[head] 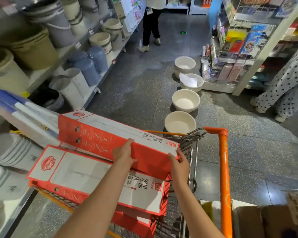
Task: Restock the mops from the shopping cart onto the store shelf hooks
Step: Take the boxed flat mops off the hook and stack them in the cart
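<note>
Both hands gripping top mop box (pixel 117 134) over shopping cart (pixel 223 152): left hand (pixel 123 152) clasping its side, right hand (pixel 179 163) its near corner. More boxes (pixel 93 177) beneath. Basins (pixel 180 123) lining floor ahead; buckets (pixel 33 47) possibly crowding left shelf.

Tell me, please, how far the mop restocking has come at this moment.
Nothing hung on hooks is visible. In hand: left hand and right hand grip the top mop box. Left: another mop box and more beneath it lie on the shopping cart.
</note>
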`<state>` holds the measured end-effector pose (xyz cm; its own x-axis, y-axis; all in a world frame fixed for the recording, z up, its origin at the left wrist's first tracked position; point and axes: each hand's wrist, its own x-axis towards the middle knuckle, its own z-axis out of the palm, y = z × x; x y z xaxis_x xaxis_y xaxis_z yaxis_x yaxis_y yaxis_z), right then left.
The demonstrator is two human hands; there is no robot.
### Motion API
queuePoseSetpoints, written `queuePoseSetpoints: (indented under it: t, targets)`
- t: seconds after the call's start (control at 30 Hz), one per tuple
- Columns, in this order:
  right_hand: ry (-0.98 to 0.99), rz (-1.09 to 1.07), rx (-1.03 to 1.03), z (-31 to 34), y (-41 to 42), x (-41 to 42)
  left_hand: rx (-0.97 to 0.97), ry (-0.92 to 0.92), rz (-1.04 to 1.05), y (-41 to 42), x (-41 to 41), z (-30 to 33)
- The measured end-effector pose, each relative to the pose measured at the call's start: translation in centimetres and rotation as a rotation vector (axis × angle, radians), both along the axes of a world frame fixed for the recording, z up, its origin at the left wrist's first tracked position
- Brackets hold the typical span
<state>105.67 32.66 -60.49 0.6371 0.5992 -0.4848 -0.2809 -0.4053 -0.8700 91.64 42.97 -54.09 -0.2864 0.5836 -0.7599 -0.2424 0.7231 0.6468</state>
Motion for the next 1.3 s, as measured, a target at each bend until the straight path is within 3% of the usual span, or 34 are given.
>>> queuePoseSetpoints:
  t: [0.27, 0.53, 0.83, 1.17, 1.3]
  targets:
    - [-0.188, 0.028, 0.228, 6.1, -0.9, -2.1, 0.136, -0.150, 0.086, -3.0, -3.2, 3.7]
    - [-0.344, 0.172, 0.549, 15.1, 0.7, -8.9, 0.414, -0.322, 0.246, -4.9, -11.2, 10.8]
    - [-0.436, 0.401, 0.773, 24.0, 0.2, -23.6, 0.650, -0.426, 0.457, -11.1, -25.4, 18.3]
    - [-0.623, 0.514, 0.900, 27.6, -5.1, -42.8, 0.811, -0.530, 0.811, -20.2, -41.3, 18.9]
    - [-0.544, 0.586, 0.866, 27.6, -8.9, -50.2, 0.837, -0.579, 0.921, -23.8, -46.0, 18.2]
